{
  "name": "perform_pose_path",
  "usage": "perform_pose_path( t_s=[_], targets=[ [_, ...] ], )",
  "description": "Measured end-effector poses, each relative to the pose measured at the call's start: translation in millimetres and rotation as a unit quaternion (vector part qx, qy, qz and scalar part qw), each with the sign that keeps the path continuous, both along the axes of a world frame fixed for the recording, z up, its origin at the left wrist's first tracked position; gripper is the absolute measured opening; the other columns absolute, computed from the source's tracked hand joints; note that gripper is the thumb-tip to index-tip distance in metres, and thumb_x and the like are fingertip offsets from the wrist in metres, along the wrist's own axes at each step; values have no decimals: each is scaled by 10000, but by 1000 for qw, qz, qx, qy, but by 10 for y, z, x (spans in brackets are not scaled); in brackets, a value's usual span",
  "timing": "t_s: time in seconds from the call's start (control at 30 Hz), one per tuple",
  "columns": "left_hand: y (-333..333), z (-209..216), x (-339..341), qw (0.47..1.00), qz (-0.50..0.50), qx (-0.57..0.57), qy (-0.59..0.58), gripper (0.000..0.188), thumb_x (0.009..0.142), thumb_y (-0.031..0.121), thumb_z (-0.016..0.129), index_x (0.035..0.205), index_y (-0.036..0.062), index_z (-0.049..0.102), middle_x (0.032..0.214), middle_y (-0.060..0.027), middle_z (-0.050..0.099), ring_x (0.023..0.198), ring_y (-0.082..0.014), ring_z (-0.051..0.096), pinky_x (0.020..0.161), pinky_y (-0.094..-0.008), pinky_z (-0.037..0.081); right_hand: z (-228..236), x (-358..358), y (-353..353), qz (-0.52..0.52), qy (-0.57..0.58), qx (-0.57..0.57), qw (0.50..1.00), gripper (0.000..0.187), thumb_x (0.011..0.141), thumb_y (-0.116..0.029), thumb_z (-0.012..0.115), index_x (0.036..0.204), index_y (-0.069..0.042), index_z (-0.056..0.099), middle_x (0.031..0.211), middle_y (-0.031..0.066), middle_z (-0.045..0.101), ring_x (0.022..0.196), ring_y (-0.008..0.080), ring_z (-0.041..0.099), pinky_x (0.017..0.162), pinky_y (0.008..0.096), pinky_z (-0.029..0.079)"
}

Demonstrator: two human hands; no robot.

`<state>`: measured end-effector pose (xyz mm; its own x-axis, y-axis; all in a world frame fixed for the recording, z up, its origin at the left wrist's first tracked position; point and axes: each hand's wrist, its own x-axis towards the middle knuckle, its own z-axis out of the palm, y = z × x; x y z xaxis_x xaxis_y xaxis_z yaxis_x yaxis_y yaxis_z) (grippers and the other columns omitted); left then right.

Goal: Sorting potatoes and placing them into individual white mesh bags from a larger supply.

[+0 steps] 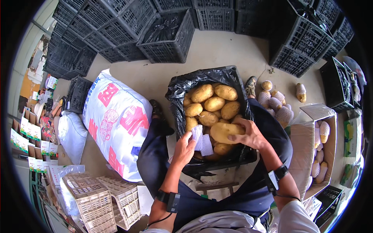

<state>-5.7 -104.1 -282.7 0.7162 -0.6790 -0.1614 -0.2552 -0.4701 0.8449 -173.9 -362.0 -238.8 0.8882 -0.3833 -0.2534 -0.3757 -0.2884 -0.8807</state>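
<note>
Between my knees stands a black crate [237,79] lined with a black plastic bag, filled with yellow potatoes [214,103]. Over its near part, my right hand [250,134] grips a large potato [223,133], thumb on the near side and fingers on the far side. My left hand [184,147] pinches a white foam net sleeve [197,136] just left of that potato. Another piece of white foam net [206,145] lies against the sleeve; whether the two are joined I cannot tell. The potato is bare, outside the sleeve.
A big white printed sack [116,124] leans at my left. Netted potatoes [275,101] lie on the floor by my right foot. An open cardboard box [297,155] at right holds more netted potatoes. Black crates [167,42] are stacked at the back; beige crates [91,202] stand lower left.
</note>
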Motion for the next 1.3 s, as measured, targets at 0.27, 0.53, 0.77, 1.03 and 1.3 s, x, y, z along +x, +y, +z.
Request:
perform_pose_path(
  t_s=[0.27, 0.53, 0.77, 1.03, 1.3],
  targets=[
    [-58, 617, -330, 988, -71, -73, 117, 292, 1005, 71, 528, 1235, -57, 655, 1074, -66, 704, 997, -128, 624, 919, -285, 495, 793, -326, 172, 163, -110, 114, 974, 710, 786, -244, 811, 1408, 16, 591, 1240, 188, 720, 1177, 297, 690, 1061, 390, 526],
    [-171, 904, -551, 986, -108, -122, 23, 214, 1039, 103, 508, 1106, -32, 660, 905, -135, 691, 838, -187, 658, 803, -333, 514, 683, -415, 235, 176, -102, 121, 972, 705, 777, -265, 829, 1392, 9, 618, 1334, 177, 679, 1246, 297, 650, 1103, 398, 489],
    [-387, 904, -709, 988, -108, -104, -39, 226, 1061, 174, 524, 998, 11, 667, 824, -146, 669, 775, -326, 686, 707, -406, 514, 437, -644, 216, 176, -37, 258, 949, 717, 808, -309, 846, 1383, 44, 604, 1272, 133, 703, 1146, 207, 671, 1006, 331, 530],
    [-375, 760, -768, 987, -81, -105, 90, 284, 1096, 225, 514, 1080, 11, 699, 935, -77, 705, 872, -189, 690, 783, -333, 519, 17, -777, 514, 81, -57, 581, 808, 661, 875, -309, 800, 1404, 32, 596, 1213, 89, 717, 1045, 135, 684, 899, 250, 551],
    [-231, 300, -1102, 840, -58, -192, 505, 502, 1029, 284, 643, 1396, -51, 573, 1335, -186, 672, 1187, -293, 685, 1045, -407, 547, -290, -1000, 783, -17, -116, 675, 729, 891, 766, -553, 862, 1361, 51, 589, 1119, 115, 728, 911, 177, 724, 740, 286, 601]
  ],
)
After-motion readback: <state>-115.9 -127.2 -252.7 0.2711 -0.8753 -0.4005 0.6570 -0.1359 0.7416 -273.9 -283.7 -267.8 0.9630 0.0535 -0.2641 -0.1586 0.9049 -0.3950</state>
